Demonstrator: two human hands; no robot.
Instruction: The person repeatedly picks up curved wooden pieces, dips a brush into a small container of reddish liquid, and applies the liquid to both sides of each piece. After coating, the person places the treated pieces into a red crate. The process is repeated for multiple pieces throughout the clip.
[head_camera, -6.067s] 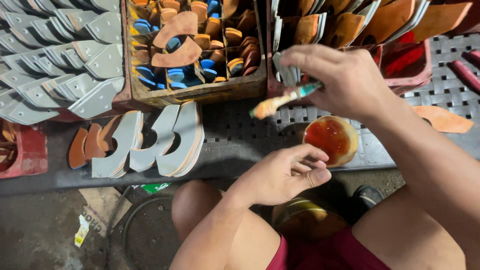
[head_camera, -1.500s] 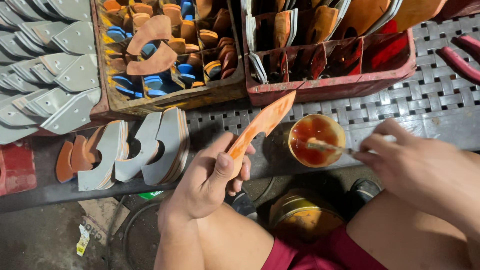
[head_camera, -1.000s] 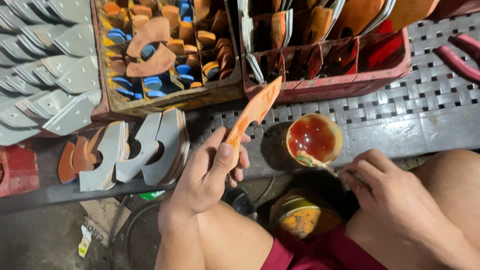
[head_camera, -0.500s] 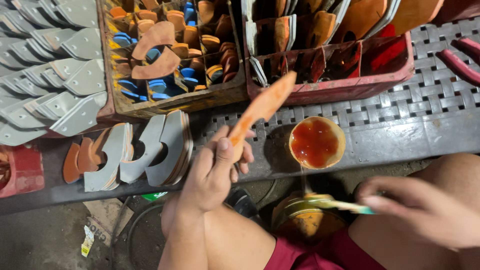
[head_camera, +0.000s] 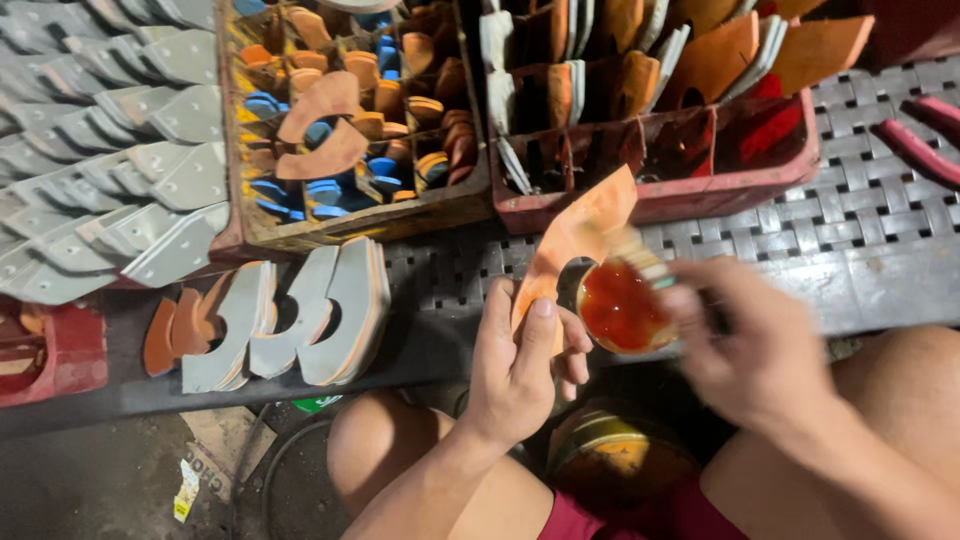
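A: What does the left hand (head_camera: 520, 365) have?

B: It is closed on a thin orange shoe-sole piece (head_camera: 580, 240), thumb laid flat up its lower end, fingers curled behind. The piece stands up and away from that hand, its top rising toward the red crate (head_camera: 700, 190) beyond

A: And the right hand (head_camera: 750, 350)?

B: Blurred. It looks closed round a small brush (head_camera: 645, 262) whose bristles sit at the sole's face, just above the little pot of reddish glue (head_camera: 620, 305) between the two hands, but I cannot tell the grip exactly

A: How would that sole handle?

B: I'd judge it light and flat, a bit bendy, so a pinch at the narrow lower end holds it fine. The coated face would be sticky, so keep fingers on the back and edges

A: Anything else near?

B: Left of the left hand, grey curved sole pieces (head_camera: 320, 310) lie fanned on the dark tabletop (head_camera: 880, 270), with a wooden box of orange and blue bits (head_camera: 350, 130) farther off
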